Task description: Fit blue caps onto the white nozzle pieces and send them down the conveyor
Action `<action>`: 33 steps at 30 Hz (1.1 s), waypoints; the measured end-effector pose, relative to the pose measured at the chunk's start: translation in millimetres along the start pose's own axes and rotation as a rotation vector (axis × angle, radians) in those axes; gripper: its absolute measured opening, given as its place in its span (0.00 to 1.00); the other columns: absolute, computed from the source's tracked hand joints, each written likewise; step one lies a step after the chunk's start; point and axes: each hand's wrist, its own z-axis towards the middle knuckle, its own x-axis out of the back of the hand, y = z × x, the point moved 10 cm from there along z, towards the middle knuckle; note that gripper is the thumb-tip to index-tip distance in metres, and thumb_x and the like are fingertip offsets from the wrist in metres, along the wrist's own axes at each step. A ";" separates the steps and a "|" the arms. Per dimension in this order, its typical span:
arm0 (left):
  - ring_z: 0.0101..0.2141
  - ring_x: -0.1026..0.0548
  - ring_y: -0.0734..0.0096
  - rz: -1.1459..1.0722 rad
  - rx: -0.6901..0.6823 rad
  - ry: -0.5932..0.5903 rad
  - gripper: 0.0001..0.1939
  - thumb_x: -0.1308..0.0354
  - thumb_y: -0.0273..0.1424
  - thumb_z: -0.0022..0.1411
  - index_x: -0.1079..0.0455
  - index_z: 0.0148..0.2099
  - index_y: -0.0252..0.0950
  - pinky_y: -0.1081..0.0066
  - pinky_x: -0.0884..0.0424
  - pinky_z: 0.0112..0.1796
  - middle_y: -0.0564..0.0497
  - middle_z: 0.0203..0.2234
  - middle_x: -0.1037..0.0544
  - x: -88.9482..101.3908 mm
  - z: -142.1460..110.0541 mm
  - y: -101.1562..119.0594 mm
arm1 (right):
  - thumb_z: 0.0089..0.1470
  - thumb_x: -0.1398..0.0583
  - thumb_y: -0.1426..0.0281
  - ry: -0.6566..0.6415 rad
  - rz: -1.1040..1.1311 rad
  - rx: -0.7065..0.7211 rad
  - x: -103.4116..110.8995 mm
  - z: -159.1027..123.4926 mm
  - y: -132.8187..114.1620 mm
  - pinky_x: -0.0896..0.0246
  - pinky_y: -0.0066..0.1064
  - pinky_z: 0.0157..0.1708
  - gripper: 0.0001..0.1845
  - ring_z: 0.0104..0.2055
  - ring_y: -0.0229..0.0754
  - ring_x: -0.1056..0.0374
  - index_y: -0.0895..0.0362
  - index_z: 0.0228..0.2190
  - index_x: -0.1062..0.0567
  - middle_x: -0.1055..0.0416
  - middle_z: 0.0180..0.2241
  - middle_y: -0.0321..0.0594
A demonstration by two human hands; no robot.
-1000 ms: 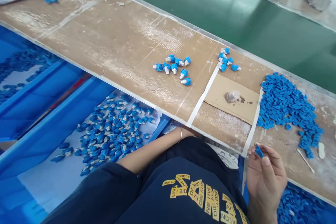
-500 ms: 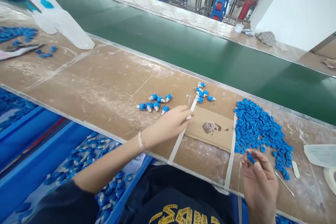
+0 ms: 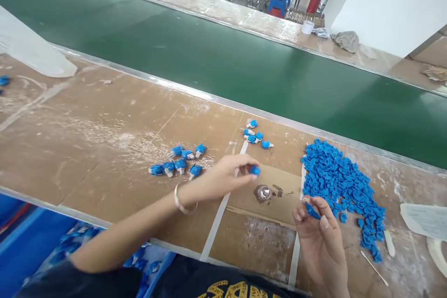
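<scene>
My left hand (image 3: 234,173) pinches a small blue piece (image 3: 255,170) between thumb and fingertips, above the left part of a cardboard sheet (image 3: 240,205). A small round cup (image 3: 264,192) with shiny contents stands on that sheet, dark wet spots around it. In my right hand (image 3: 323,237), palm up, thumb and fingers grip a flat blue piece (image 3: 313,212) at the sheet's right end. Beside that hand lies a heap of loose blue pieces (image 3: 331,177). Several blue-and-white pieces (image 3: 180,165) lie left of my left hand, and another small group (image 3: 257,136) lies beyond it.
A green conveyor belt (image 3: 209,63) runs behind the table. At the right are a cotton swab (image 3: 374,268), a pale flat stick (image 3: 389,243), a translucent sheet (image 3: 424,219) and a tape roll (image 3: 436,249). Blue bins (image 3: 38,237) stand below the table's front edge.
My left hand has moved over the cardboard, and the blue piece in it now shows. My right hand has come closer to the cup with its blue piece. The view has shifted right.
</scene>
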 end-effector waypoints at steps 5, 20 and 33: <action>0.34 0.22 0.69 -1.133 0.283 0.187 0.19 0.33 0.38 0.58 0.30 0.50 0.37 0.67 0.24 0.37 0.48 0.37 0.21 -67.6 -60.2 0.6 | 0.61 0.39 0.61 -0.071 0.017 -0.011 -35.8 -1.0 4.5 0.23 0.36 0.34 0.12 0.42 0.45 0.23 0.47 0.45 0.24 0.22 0.39 0.42; 0.31 0.24 0.78 -1.375 0.323 0.371 0.13 0.27 0.34 0.53 0.23 0.39 0.36 0.80 0.28 0.35 0.53 0.30 0.20 -78.3 -71.7 -2.2 | 0.58 0.37 0.73 -0.314 -0.416 0.218 -69.8 -16.6 -7.0 0.25 0.32 0.45 0.12 0.47 0.41 0.26 0.48 0.44 0.22 0.24 0.43 0.40; 0.28 0.22 0.74 -1.278 0.388 0.335 0.12 0.27 0.35 0.52 0.24 0.33 0.35 0.75 0.25 0.30 0.51 0.32 0.20 -90.9 -82.3 -13.0 | 0.66 0.48 0.65 -0.625 -1.065 0.579 -80.8 -54.9 -24.8 0.39 0.49 0.58 0.18 0.63 0.52 0.41 0.57 0.54 0.30 0.26 0.53 0.44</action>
